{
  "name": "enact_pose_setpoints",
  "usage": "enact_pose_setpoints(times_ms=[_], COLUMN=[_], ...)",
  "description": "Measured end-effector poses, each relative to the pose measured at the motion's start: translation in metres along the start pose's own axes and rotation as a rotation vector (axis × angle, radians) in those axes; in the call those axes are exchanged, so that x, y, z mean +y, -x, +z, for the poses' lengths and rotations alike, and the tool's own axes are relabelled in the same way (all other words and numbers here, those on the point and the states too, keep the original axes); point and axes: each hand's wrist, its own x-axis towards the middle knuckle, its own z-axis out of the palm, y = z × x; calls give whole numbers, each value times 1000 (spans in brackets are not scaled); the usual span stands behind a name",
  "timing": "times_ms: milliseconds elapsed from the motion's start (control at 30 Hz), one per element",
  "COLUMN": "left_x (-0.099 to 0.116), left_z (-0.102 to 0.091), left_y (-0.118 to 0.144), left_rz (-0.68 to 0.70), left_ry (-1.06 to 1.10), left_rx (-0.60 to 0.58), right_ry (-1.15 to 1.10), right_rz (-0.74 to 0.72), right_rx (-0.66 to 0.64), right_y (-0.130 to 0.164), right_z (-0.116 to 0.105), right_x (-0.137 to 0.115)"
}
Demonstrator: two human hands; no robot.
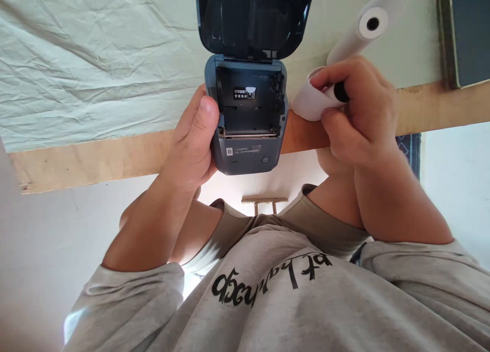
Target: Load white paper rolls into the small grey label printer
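Observation:
A dark blue label printer (247,155) is gripped at its left side by my left hand (195,137), the thumb along its edge. Its black lid (254,22) is flipped up, and the paper bay inside shows a small printed sticker. To the right of the printer, my right hand (362,109) pinches a small roll of white paper (312,99) with a dark core end. A loose flap of that paper curls out toward the printer. My right fingers hide part of the roll.
Behind my right hand a longer white paper roll (352,38) lies on the cloth-covered table (95,61). The table's bare wooden edge (95,155) runs across in front of me. A dark flat object with a frame (469,32) is at the far right.

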Motion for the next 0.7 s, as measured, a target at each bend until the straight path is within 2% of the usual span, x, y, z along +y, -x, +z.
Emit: enact_pose_setpoints(times_ms=[133, 200, 300, 433, 533, 700], left_x=[0, 0, -1, 0, -3, -12], left_z=[0, 0, -1, -4, -6, -7], left_y=[0, -1, -1, -1, -2, -4], left_rz=[-2, -1, 11, 5, 7, 91], left_ry=[-14, -17, -15, -49, -70, -28], left_rx=[-11, -12, -29, -48, -60, -19], right_ry=[153, 191, 55, -204, -235, -309], right_rz=[-24, -17, 50, 58, 47, 46], right_rx=[50, 31, -6, 46, 79, 208], right_y=[0, 2, 3, 2, 2, 6], right_z=[3, 3, -1, -5, 0, 11], right_x=[2, 5, 6, 0, 0, 16])
